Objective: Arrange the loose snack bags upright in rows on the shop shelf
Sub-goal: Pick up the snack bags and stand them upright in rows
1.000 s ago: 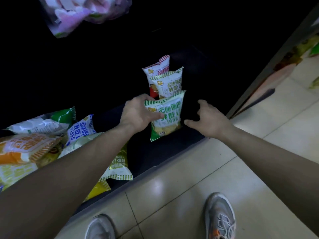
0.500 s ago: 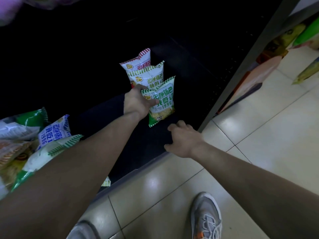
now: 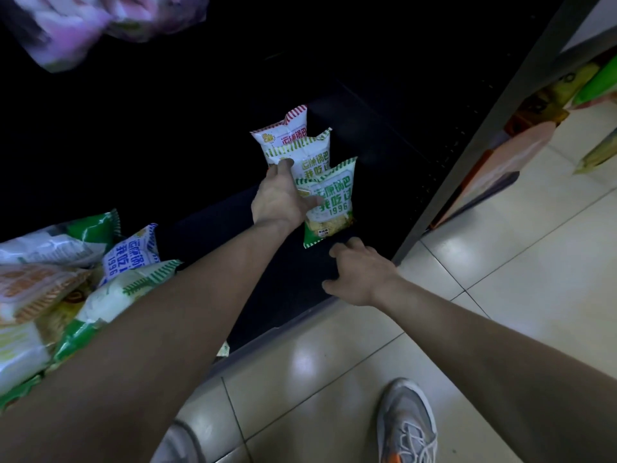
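Note:
Three snack bags stand upright in a row on the dark bottom shelf: a red-striped bag at the back, a green-striped bag in the middle and a green bag in front. My left hand grips the front green bag at its upper left edge, thumb across its face, and the index finger touches the middle bag. My right hand rests at the shelf's front edge below the row, fingers apart and holding nothing. A loose pile of snack bags lies at the left end of the shelf.
A grey shelf upright stands right of the row, with more packaged goods beyond it. Pink bags hang at the top left. Pale floor tiles and my two shoes lie below the shelf.
My right hand has dropped from beside the front green bag down to the shelf's front edge. My left hand stays on the front bag, its index finger now stretched to the middle bag.

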`<action>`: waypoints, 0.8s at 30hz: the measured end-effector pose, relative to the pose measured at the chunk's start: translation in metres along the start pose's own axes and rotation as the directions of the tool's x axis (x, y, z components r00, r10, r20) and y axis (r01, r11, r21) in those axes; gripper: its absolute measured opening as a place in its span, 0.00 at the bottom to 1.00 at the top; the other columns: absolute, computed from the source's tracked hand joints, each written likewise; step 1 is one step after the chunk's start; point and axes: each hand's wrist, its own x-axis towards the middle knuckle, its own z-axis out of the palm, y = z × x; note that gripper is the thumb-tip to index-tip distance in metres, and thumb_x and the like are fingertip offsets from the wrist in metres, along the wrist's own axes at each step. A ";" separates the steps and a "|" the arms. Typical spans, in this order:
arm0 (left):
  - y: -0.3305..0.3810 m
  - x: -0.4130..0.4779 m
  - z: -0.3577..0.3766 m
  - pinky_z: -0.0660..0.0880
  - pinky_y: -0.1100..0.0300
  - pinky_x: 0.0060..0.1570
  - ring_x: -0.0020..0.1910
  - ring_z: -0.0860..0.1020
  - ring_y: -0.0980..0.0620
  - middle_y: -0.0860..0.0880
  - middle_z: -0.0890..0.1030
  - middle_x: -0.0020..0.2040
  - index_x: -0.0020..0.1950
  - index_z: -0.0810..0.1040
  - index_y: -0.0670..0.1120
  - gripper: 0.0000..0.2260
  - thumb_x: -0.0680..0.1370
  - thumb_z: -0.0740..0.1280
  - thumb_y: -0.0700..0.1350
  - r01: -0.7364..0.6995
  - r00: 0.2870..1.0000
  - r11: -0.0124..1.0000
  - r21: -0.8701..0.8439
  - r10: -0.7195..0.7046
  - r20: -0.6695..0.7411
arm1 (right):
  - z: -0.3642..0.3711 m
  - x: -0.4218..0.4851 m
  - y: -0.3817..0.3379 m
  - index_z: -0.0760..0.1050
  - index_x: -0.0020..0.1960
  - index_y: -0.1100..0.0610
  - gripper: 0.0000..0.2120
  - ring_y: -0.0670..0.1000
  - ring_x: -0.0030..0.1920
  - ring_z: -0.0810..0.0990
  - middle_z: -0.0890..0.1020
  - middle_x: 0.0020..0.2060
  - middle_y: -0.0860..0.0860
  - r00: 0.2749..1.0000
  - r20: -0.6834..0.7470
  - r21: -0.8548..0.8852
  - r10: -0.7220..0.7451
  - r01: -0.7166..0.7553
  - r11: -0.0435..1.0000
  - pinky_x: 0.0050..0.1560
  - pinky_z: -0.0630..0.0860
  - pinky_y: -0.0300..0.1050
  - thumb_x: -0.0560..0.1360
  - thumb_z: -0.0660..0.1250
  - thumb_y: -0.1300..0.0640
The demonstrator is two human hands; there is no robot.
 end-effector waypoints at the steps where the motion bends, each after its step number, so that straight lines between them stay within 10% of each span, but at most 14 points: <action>1: -0.002 -0.002 -0.009 0.72 0.55 0.52 0.63 0.72 0.48 0.49 0.72 0.66 0.71 0.65 0.49 0.39 0.66 0.77 0.59 -0.007 1.000 1.000 -0.003 0.007 0.018 | -0.003 0.000 -0.005 0.63 0.73 0.54 0.33 0.60 0.66 0.68 0.66 0.66 0.55 1.000 -0.006 0.001 -0.009 0.009 1.000 0.61 0.72 0.58 0.73 0.68 0.43; 11: -0.072 -0.087 -0.180 0.70 0.57 0.59 0.64 0.72 0.46 0.45 0.73 0.68 0.73 0.67 0.48 0.33 0.72 0.71 0.60 -0.077 0.969 0.938 0.337 -0.010 0.249 | -0.067 -0.027 -0.091 0.65 0.72 0.54 0.31 0.58 0.62 0.71 0.67 0.66 0.55 0.979 -0.016 -0.237 -0.204 0.194 0.952 0.56 0.74 0.53 0.74 0.66 0.41; 24: -0.237 -0.219 -0.287 0.66 0.55 0.47 0.66 0.71 0.44 0.47 0.59 0.77 0.77 0.56 0.56 0.37 0.72 0.68 0.64 0.158 0.930 0.899 0.409 -0.274 0.244 | 0.034 -0.028 -0.250 0.59 0.76 0.49 0.33 0.60 0.63 0.72 0.67 0.66 0.54 0.887 -0.142 -0.069 -0.440 0.434 0.898 0.55 0.75 0.55 0.75 0.68 0.46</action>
